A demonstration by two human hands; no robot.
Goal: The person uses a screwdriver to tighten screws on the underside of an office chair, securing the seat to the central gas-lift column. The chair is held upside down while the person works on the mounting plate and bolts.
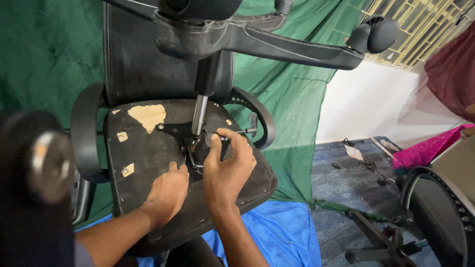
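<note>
Here's an upturned black office chair (pixel 148 148), its worn fabric seat underside facing up, and bolted at the middle sits the black metal tilt mechanism plate (pixel 180 131) with the silver gas cylinder (pixel 199 114) rising to the five-star base (pixel 277 47). The right hand (pixel 228 168) wraps its grip around a dark round knob (pixel 210 143) on that plate, beside the slim lever (pixel 245 131). The left hand (pixel 168 190) lies flat on the seat, fingers spread, holding nothing. Steady pressure there should stop the chair rocking; the turning wrist wants to stay square.
</note>
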